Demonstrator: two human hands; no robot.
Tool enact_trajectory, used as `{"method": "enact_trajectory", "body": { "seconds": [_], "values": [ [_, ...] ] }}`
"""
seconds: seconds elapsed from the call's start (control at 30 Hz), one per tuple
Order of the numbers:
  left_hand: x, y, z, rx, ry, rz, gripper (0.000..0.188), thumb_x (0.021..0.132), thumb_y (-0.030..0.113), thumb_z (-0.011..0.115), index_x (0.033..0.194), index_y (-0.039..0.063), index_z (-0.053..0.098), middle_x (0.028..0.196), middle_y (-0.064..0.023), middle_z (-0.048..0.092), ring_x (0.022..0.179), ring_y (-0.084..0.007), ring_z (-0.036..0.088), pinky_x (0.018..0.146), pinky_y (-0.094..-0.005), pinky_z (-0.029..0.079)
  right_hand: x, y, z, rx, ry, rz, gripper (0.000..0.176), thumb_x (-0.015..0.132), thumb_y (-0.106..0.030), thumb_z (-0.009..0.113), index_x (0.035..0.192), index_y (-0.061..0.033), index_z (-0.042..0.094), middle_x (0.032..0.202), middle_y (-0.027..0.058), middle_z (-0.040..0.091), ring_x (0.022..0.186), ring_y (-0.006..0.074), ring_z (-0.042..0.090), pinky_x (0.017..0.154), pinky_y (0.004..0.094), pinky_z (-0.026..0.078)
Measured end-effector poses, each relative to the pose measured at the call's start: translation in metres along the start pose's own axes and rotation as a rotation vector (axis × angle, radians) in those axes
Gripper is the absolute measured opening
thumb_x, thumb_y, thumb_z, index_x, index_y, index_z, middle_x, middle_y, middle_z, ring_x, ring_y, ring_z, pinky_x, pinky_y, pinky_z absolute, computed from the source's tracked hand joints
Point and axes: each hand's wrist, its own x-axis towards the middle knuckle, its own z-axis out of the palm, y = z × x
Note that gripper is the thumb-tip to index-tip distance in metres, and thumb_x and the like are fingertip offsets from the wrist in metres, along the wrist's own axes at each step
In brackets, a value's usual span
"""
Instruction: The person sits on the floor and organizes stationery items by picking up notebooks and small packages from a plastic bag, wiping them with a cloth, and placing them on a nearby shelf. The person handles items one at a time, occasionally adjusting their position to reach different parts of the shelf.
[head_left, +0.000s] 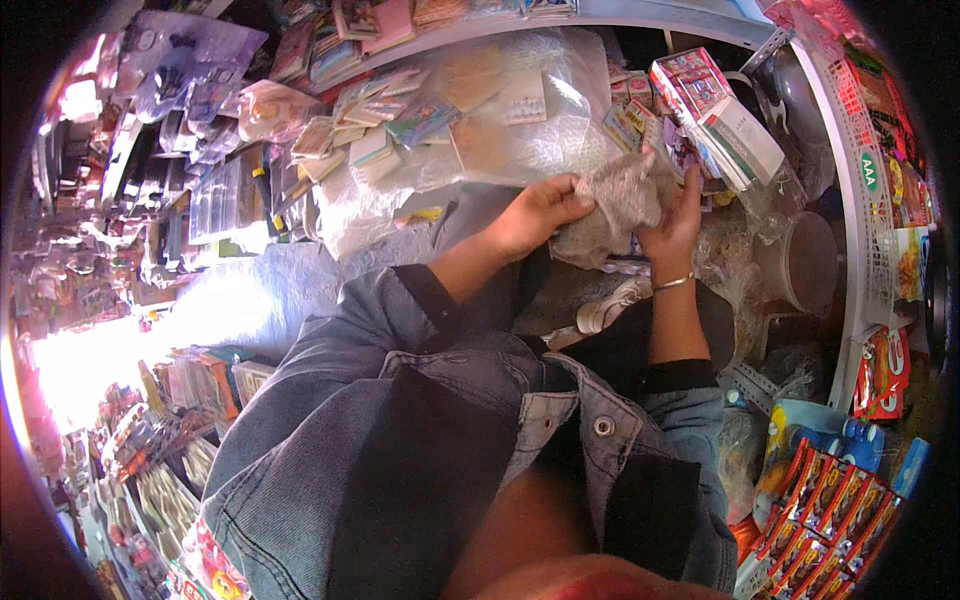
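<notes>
A crumpled beige-grey cloth (619, 199) hangs between my two hands, over my lap. My left hand (541, 208) pinches its left edge between thumb and fingers. On the other side, my right hand (671, 221) holds the cloth, its fingers pointing away from me and partly hidden by the fabric. A bracelet circles my right wrist. Just beyond the cloth lie small printed boxes (630, 124), and a box labelled as a notebook (739, 142) leans beside a red-and-white patterned box (690, 71).
Clear bubble wrap (570, 90) covers a surface ahead, with small notebooks (367, 154) around it. A plastic bucket (802, 259) stands right, inside a white metal shelf frame (832, 150). Red snack packets (832, 517) hang lower right. Packaged goods crowd the left. A shoe (611, 304) shows below my hands.
</notes>
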Motion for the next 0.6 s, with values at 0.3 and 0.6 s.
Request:
{"method": "enact_trajectory", "body": {
  "seconds": [0.3, 0.6],
  "values": [
    [0.001, -0.023, -0.029, 0.595, 0.317, 0.153, 0.036, 0.084, 0.026, 0.064, 0.108, 0.001, 0.058, 0.093, -0.0137, 0.065, 0.081, -0.0190, 0.062, 0.070, -0.0335, 0.050, -0.009, 0.052, -0.025, -0.118, -0.287, 0.467, 0.034, 0.091, -0.029, 0.051, 0.115, -0.0056, 0.053, 0.104, 0.0115, 0.061, 0.082, 0.0240, 0.064, 0.069, 0.0390, 0.057],
    [0.013, -0.034, -0.158, 1.108, 0.793, 0.199, 0.044, 0.078, 0.031, 0.068, 0.116, 0.012, 0.057, 0.113, -0.0171, 0.058, 0.102, -0.0332, 0.056, 0.085, -0.0402, 0.046, -0.001, 0.061, -0.044, -0.572, -0.146, 0.108, 0.032, 0.086, -0.015, 0.063, 0.113, -0.0017, 0.056, 0.105, 0.0051, 0.061, 0.090, 0.0134, 0.058, 0.077, 0.0266, 0.049]
  ]
}}
